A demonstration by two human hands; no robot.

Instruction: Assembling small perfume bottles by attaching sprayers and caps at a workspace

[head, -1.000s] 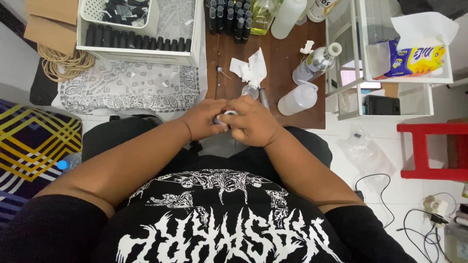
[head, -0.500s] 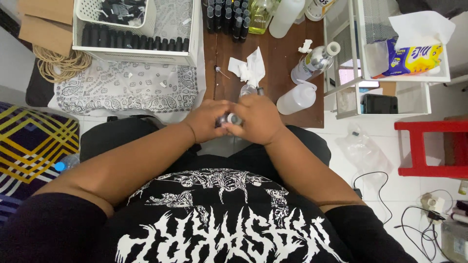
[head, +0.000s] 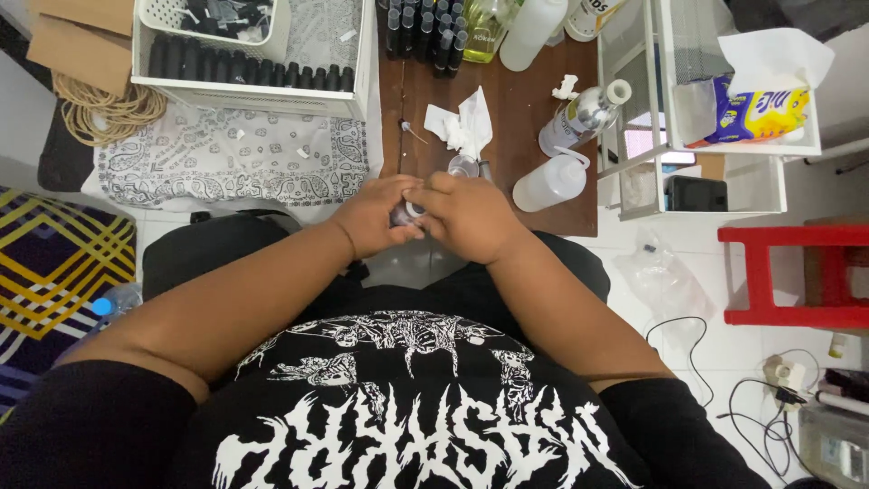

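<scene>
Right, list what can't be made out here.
Head view only:
- Small bottle: mostly covered by the left hand and right hand; its contents can't be told.
- Dark bottles: cut off by the top edge.
- Clear cup: half hidden behind the right hand.

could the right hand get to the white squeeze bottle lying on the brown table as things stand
Probably yes. The white squeeze bottle lies just beyond the right hand with bare brown table between them, but the hand shares a small bottle with the left hand.
</scene>
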